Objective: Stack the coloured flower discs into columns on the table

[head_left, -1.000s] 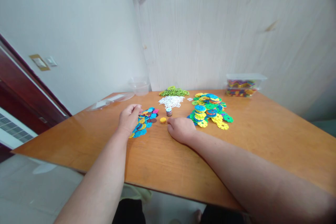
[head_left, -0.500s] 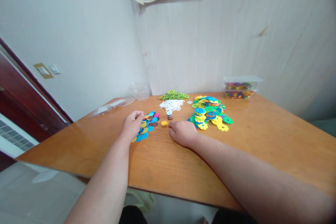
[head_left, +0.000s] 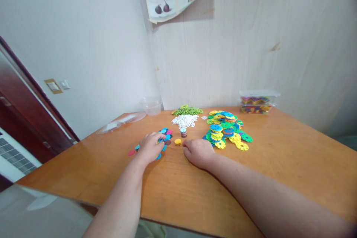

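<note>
My left hand rests palm down on a small heap of blue, yellow and pink plastic discs, its fingers spread over them. My right hand lies on the wooden table as a loose fist, its fingers curled under beside a short stack of yellow discs. What the fist holds, if anything, is hidden. A taller stack of mixed discs stands just behind the yellow one.
A large heap of green, yellow and blue discs lies right of my hands. Behind are white pieces, green pieces, a clear cup, a clear lid and a lidded box of coloured parts.
The view has tilted up, so the table sits lower. My left hand has flattened onto the small disc heap and pushed some discs out to the left. My right hand has stayed put.
</note>
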Tool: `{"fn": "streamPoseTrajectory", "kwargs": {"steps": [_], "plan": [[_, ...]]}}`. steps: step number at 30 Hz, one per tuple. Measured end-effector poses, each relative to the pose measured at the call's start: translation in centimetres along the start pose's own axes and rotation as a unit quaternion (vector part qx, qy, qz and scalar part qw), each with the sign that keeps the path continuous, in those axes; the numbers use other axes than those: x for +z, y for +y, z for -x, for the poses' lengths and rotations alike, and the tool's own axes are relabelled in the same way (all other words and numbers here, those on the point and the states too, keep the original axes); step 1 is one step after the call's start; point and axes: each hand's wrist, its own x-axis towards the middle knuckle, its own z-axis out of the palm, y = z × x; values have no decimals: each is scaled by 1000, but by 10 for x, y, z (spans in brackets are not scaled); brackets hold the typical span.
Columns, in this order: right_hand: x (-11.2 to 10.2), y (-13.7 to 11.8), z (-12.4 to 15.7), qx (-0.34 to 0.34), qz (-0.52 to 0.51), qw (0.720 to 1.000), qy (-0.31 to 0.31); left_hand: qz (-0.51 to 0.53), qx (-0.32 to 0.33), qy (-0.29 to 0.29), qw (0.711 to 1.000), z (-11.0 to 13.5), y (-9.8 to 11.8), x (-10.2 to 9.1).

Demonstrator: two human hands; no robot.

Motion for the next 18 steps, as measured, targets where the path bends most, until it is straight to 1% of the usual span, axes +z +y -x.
{"fn": "streamPoseTrajectory", "kwargs": {"steps": [2, 3, 5, 12, 15, 18], "plan": [[0, 0, 0, 1, 0, 1000, 1, -99, 46, -28, 994, 2, 4, 0], [0, 0, 0, 2, 0, 1000, 1, -131, 58, -35, 989, 3, 6, 0], [0, -1, 0, 4, 0, 1000, 0, -160, 65, -38, 984, 4, 7, 3], [-2, -3, 0, 10, -1, 1000, -11, -175, 60, -27, 982, 3, 5, 11], [1, -2, -1, 5, 0, 1000, 0, -170, 65, -24, 983, 3, 8, 11], [3, -1, -1, -1, 1, 1000, 10, -172, 64, -8, 983, 3, 13, 10]]}}
